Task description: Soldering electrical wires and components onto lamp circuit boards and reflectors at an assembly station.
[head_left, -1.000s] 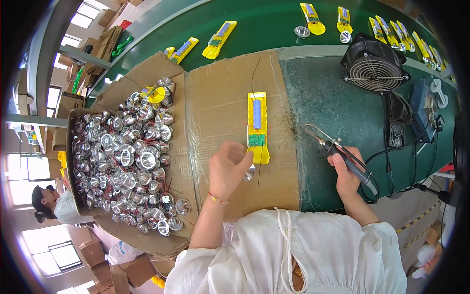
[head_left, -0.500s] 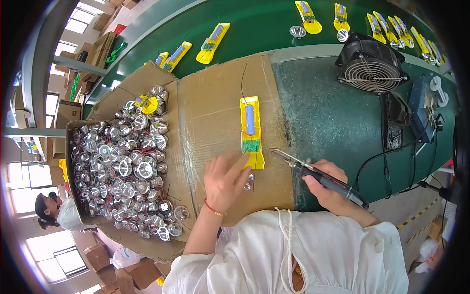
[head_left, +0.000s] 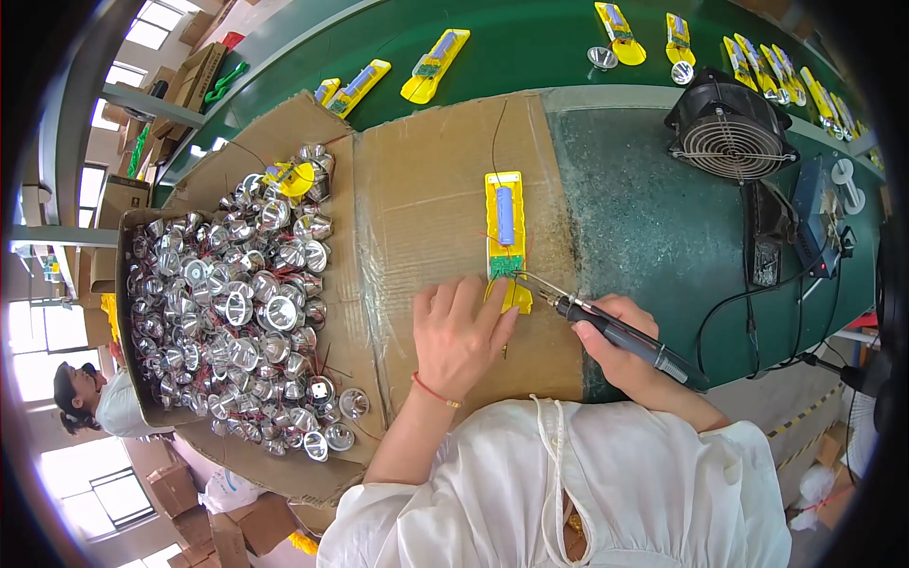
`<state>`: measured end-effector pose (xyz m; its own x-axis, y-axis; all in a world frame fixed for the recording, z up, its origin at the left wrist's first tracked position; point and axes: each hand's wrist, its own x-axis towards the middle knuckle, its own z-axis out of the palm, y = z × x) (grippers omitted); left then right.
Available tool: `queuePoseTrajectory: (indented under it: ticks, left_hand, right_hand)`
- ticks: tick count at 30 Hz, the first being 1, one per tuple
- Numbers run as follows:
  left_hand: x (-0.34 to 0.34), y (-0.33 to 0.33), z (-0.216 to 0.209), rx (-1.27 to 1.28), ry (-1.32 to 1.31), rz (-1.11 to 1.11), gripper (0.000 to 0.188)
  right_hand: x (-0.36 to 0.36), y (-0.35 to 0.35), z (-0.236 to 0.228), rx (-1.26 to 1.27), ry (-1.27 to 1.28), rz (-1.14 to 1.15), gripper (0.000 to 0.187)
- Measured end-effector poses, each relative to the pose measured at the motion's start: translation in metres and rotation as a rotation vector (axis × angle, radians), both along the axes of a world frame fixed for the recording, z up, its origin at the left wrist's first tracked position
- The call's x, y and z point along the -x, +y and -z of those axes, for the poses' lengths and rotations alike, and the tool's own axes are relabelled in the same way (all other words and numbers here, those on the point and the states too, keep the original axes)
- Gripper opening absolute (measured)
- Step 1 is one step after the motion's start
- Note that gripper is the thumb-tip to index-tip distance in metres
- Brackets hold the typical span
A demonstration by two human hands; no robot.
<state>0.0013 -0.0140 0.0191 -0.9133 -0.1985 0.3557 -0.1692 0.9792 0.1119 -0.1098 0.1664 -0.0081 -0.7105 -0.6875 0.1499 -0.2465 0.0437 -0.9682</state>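
On the cardboard in front of me lies a yellow plastic housing (head_left: 517,301) with a blue cylindrical battery (head_left: 505,214) and a green circuit board (head_left: 505,264). Thin wires run about the board. My right hand (head_left: 620,333) grips a soldering iron (head_left: 632,341) with a black handle, its thin metal tip reaching the board's lower edge. My left hand (head_left: 458,333) bends over the housing's lower end, fingertips close together just below the board. Whatever they pinch there is too small or hidden to name.
To the left, a cardboard box (head_left: 128,312) is heaped with silver reflectors (head_left: 282,312). A black fan (head_left: 729,128) stands at the back right, beside a blue soldering station (head_left: 816,218) and its cable. More yellow housings (head_left: 436,64) lie on the green bench beyond.
The iron's tip has moved left onto the board's lower edge. My left hand has shifted up and right toward the board, and the small reflector beside it is now hidden.
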Motion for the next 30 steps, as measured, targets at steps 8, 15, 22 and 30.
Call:
queuePoseTrajectory:
  ticks: [8,15,22,30]
  left_hand:
    - [0.001,0.009,0.000,-0.013,-0.011,-0.053,0.030]
    - [0.002,0.009,-0.002,-0.015,-0.034,-0.048,0.027]
    - [0.007,0.003,-0.011,-0.085,-0.081,-0.056,0.023]
    - [0.020,-0.019,0.009,-0.727,-0.194,-0.278,0.013]
  right_hand:
    - [-0.003,0.006,0.000,0.083,-0.010,0.069,0.016]
    - [0.005,0.024,0.009,0.124,-0.051,0.209,0.016]
    - [0.018,0.038,0.014,0.088,-0.090,0.263,0.016]
    - [0.034,0.065,0.023,0.034,-0.161,0.447,0.018]
